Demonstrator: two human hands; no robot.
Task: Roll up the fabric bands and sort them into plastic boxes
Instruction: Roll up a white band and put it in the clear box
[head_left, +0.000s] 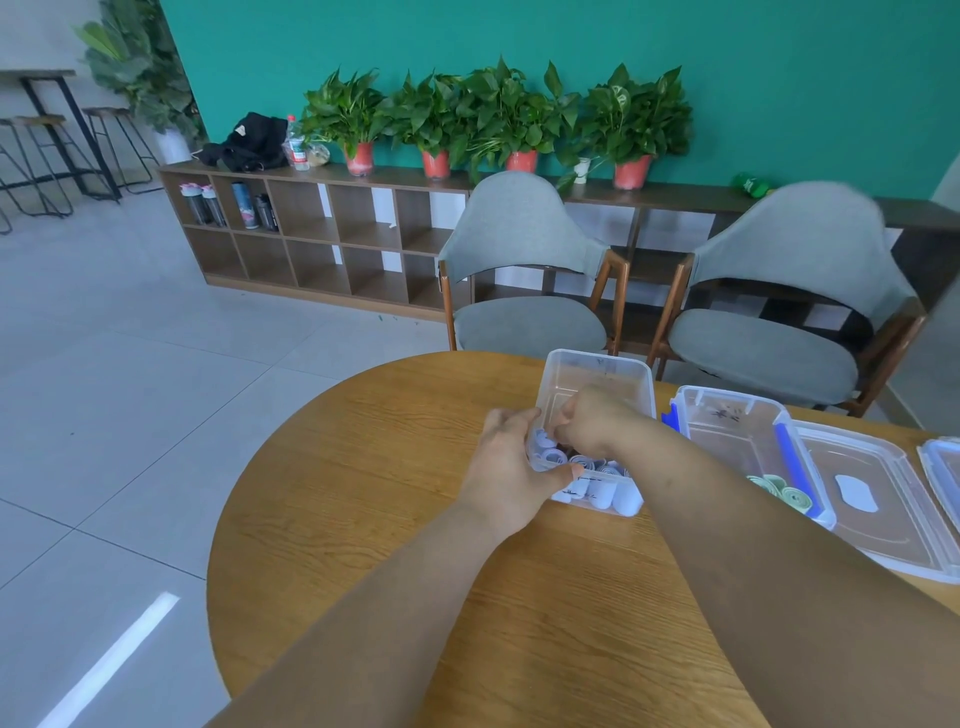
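Round wooden table (363, 519) | left hand (511, 457) grips clear plastic box (597, 364) at frame centre, likely steadying | right hand (597, 415) pinches white rolled fabric band (553, 456) inside

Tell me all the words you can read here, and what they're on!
Nothing here can be read.
Black marks on the white rolled bands: too blurred.
Red label on the water bottle: too small.
Patch on the black bag: too small.
White sticker on the clear lid: no print visible.
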